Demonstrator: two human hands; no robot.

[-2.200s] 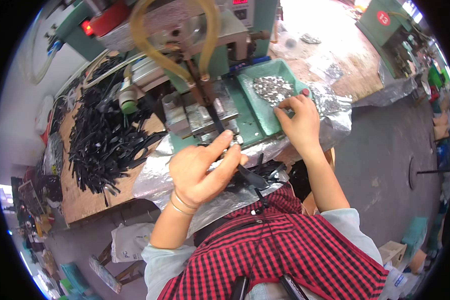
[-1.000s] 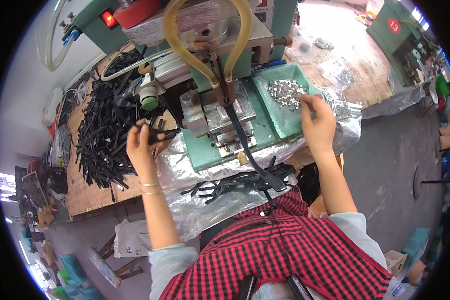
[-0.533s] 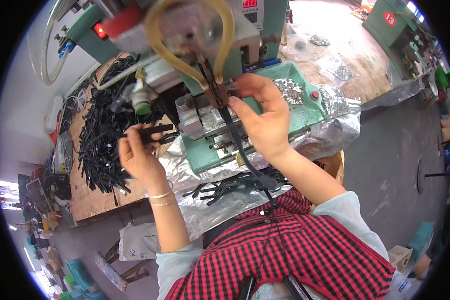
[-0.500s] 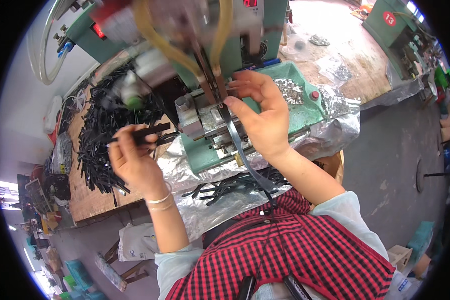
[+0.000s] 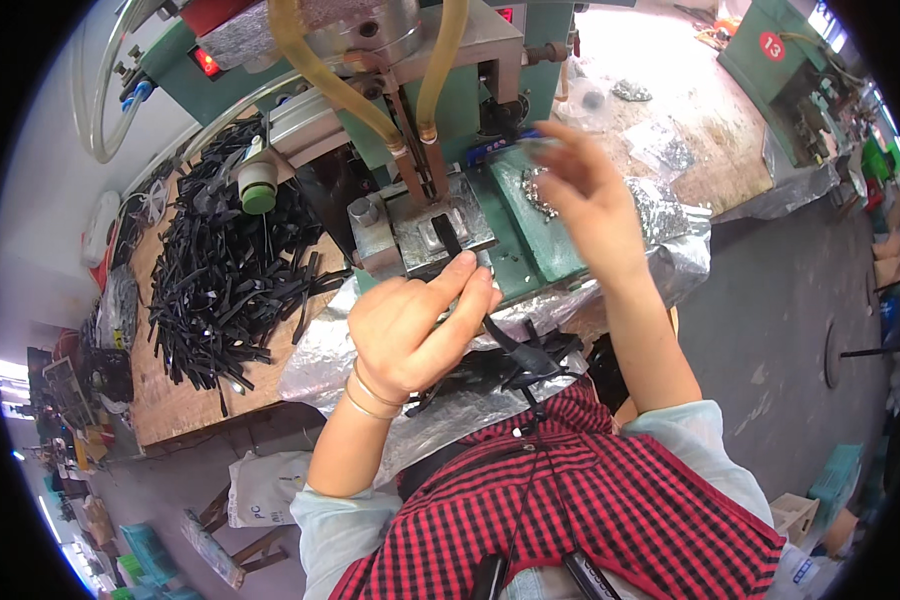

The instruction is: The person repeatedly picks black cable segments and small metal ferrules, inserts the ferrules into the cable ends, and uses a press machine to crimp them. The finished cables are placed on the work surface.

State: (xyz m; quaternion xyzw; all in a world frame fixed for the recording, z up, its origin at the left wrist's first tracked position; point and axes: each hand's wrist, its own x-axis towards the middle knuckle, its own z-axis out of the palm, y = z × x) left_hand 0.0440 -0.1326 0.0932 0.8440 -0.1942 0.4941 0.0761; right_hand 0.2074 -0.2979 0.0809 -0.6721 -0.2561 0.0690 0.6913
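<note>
My left hand [image 5: 420,330] is closed around a black strip shaped like a glasses temple [image 5: 445,236]. The strip's front end lies on the metal fixture block [image 5: 410,225] of a green press, just below two copper-coloured prongs [image 5: 422,175]. To the right, my right hand [image 5: 600,205] is raised over a green tray [image 5: 540,235] that bears small metal parts [image 5: 538,192]. Its fingers are smeared by motion, so I cannot see whether they pinch anything. Below my left hand, more black temples [image 5: 520,355] lie on foil at the table's front edge.
A large heap of black temples [image 5: 210,290] covers the wooden table at left. Above it, a green-capped nozzle [image 5: 258,198] juts out. Yellowish hoses [image 5: 315,65] hang in front of the press. Another green machine [image 5: 770,80] stands at far right.
My left hand has moved right, from beside the heap to the fixture, bringing a black temple. My right hand has left the temple at the prongs and swung right over the tray.
</note>
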